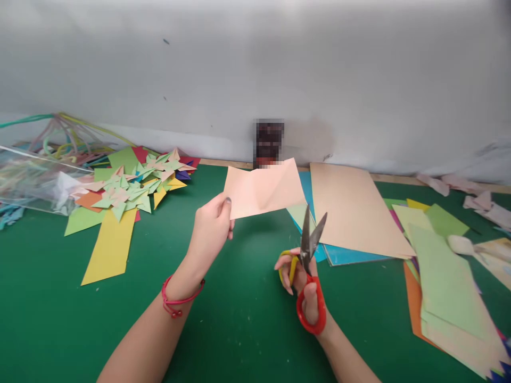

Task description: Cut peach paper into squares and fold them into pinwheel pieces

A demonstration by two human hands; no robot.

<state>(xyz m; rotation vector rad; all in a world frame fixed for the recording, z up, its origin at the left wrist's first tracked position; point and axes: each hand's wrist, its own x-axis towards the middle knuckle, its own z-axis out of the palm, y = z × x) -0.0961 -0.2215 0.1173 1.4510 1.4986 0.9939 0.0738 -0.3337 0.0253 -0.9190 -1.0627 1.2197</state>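
My left hand (pixel 213 218) pinches the left edge of a peach sheet of paper (pixel 265 189), which is held up above the table and shows a crease near its middle. In my right hand (pixel 307 292) is a pair of scissors (pixel 309 250), one handle loop red and the other yellow. The scissor blades are parted and point upward, just below the paper's right end. My thumb goes through the red loop, and fingers are in the yellow one.
Folded paper stars (pixel 131 186) lie in a pile at the left, by a clear plastic bag (pixel 35 178) and a yellow strip (pixel 109 244). Larger peach sheets (pixel 355 207) rest on blue paper (pixel 355 255). Green sheets (pixel 447 287) overlap at the right. Behind stands a pale wall (pixel 199 69).
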